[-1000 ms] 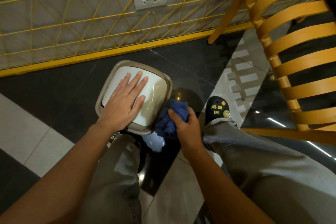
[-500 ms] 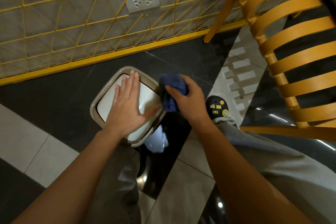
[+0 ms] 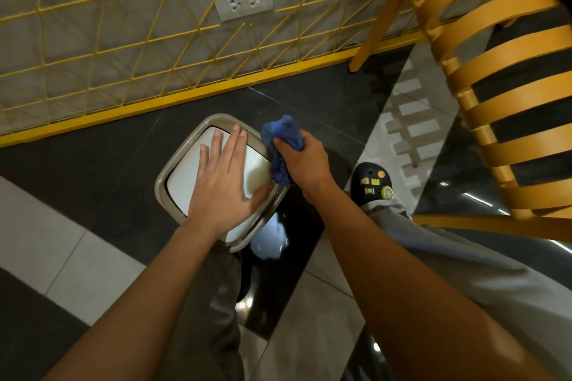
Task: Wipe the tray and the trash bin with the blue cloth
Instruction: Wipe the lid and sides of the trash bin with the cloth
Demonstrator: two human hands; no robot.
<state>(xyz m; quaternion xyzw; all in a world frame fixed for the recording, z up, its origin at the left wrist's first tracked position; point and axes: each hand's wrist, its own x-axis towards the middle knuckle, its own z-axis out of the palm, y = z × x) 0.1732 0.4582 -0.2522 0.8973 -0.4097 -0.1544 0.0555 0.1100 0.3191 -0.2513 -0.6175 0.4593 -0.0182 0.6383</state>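
Observation:
A small trash bin (image 3: 185, 173) with a beige rim and a white swing lid stands on the dark floor, seen from above. My left hand (image 3: 224, 182) lies flat on the white lid, fingers spread toward the wall. My right hand (image 3: 305, 158) grips a bunched blue cloth (image 3: 283, 141) and presses it against the bin's right rim and side. No tray is in view.
A yellow wire grid (image 3: 123, 40) with a yellow base rail runs along the wall behind the bin, with a wall socket (image 3: 243, 0). An orange slatted chair (image 3: 501, 86) stands at the right. My legs and a black clog (image 3: 373, 184) are beside the bin.
My right hand carried the blue cloth from the bin's near right corner up along its right side toward the far corner. My left hand stayed flat on the lid.

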